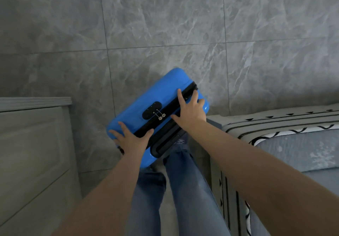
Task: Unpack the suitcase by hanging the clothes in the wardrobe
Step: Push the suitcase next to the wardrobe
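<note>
A bright blue hard-shell suitcase [156, 107] sits in the middle of the frame, closed and tilted on a diagonal from lower left to upper right, over a grey marble-patterned tile floor [165, 25]. Its black zipper seam runs along that diagonal, and a black combination lock [151, 110] with two silver zipper pulls clipped into it sits near the centre of the shell. The left hand [131, 139] lies at the suitcase's lower left corner, its grip wide open with fingers spread flat on the blue shell and the thumb touching the zipper seam; it closes around nothing. The right hand [190, 111] is at the upper right part of the case, its grip likewise open, fingers splayed across the seam and pressed against the surface rather than wrapped around anything. Below the right hand a black handle recess [165, 144] shows on the case's near face. The person's legs in blue jeans [183, 190] stand just beneath the suitcase. A grey-green cabinet [33, 153] fills the lower left of the frame, and a bed [293, 144] with a grey patterned cover occupies the lower right.
</note>
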### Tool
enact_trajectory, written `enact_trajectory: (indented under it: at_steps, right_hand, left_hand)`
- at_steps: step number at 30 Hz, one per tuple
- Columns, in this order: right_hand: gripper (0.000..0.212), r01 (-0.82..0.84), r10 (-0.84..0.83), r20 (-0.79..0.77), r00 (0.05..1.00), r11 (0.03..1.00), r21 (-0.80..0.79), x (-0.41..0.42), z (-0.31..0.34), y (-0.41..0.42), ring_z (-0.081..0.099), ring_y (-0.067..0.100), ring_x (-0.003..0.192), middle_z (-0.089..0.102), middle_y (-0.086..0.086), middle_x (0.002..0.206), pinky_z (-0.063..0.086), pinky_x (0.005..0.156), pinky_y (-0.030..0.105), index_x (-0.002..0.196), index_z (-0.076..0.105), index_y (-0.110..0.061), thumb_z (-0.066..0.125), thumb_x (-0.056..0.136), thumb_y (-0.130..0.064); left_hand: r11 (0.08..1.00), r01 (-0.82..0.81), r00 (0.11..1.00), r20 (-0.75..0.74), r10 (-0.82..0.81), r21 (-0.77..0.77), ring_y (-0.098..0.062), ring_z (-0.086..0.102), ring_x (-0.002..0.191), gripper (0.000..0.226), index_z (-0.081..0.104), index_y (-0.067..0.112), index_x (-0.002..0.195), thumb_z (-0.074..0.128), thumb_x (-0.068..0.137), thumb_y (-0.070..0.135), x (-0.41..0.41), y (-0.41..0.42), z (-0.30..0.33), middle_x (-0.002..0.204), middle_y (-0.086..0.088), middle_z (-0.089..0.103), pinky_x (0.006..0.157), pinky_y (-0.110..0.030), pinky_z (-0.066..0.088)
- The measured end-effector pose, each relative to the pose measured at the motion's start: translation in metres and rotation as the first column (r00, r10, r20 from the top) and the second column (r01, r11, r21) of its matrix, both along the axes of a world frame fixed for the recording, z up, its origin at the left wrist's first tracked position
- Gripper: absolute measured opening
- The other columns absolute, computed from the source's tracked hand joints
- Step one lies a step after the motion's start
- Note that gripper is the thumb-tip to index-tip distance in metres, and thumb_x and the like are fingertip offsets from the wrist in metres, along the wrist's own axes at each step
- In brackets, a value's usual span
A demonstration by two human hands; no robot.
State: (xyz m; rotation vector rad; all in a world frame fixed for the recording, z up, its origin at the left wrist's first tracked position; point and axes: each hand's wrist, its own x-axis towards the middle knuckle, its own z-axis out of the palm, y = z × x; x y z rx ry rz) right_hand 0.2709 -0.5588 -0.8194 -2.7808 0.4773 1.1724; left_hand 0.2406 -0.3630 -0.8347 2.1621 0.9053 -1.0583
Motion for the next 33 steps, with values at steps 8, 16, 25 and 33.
enact_trajectory:
  at_steps: [8, 16, 25, 33]
  right_hand:
    - [0.115, 0.108, -0.104, -0.090, 0.991, 0.993, 0.043, 0.001, 0.005, 0.028, -0.008, 0.041, 0.148, -0.027, 0.016, 0.158, 0.018, 0.108, 0.072, 0.152, -0.009, -0.044, 0.070, 0.072, -0.069]
    - [0.139, -0.189, 0.198, -0.157, 0.968, 0.979, 0.069, -0.022, 0.004, 0.076, -0.016, 0.042, 0.147, -0.027, 0.023, 0.156, 0.028, 0.113, 0.060, 0.155, -0.011, -0.009, 0.075, 0.064, -0.069]
    - [0.123, -0.496, 0.507, -0.090, 0.857, 0.860, 0.119, -0.055, 0.014, 0.109, -0.006, 0.048, 0.147, -0.018, 0.029, 0.157, 0.026, 0.116, 0.045, 0.155, -0.008, -0.006, 0.071, 0.078, -0.059]
    - [0.106, -0.728, 0.727, 0.042, 0.685, 0.680, 0.094, -0.122, 0.011, 0.174, 0.008, 0.045, 0.146, -0.008, 0.026, 0.160, 0.042, 0.106, 0.043, 0.157, -0.002, -0.013, 0.063, 0.086, -0.057]
  left_hand:
    - [0.990, 0.126, 0.985, -0.113, -0.132, -0.056, -0.039, -0.025, 0.145, 0.133, -0.026, 0.028, 0.150, 0.076, 0.071, 0.059, 0.003, 0.030, 0.003, 0.152, -0.010, -0.042, 0.119, -0.053, 0.002]
    - [0.986, 0.126, 0.988, -0.073, -0.135, -0.110, -0.034, -0.025, 0.146, 0.133, -0.027, 0.032, 0.149, 0.082, 0.074, 0.043, -0.044, 0.091, 0.005, 0.151, -0.004, -0.044, 0.120, -0.048, 0.004]
    - [0.987, -0.080, 0.987, -0.148, 0.059, -0.140, -0.041, -0.018, 0.147, 0.133, -0.029, 0.032, 0.148, 0.081, 0.074, 0.043, -0.118, 0.125, 0.007, 0.149, -0.004, -0.047, 0.121, -0.052, 0.009]
    - [0.957, -0.282, 0.958, -0.084, 0.276, -0.071, -0.037, -0.018, 0.148, 0.131, -0.024, 0.033, 0.149, 0.082, 0.073, 0.043, -0.224, 0.190, -0.008, 0.152, -0.004, -0.042, 0.122, -0.050, 0.008]
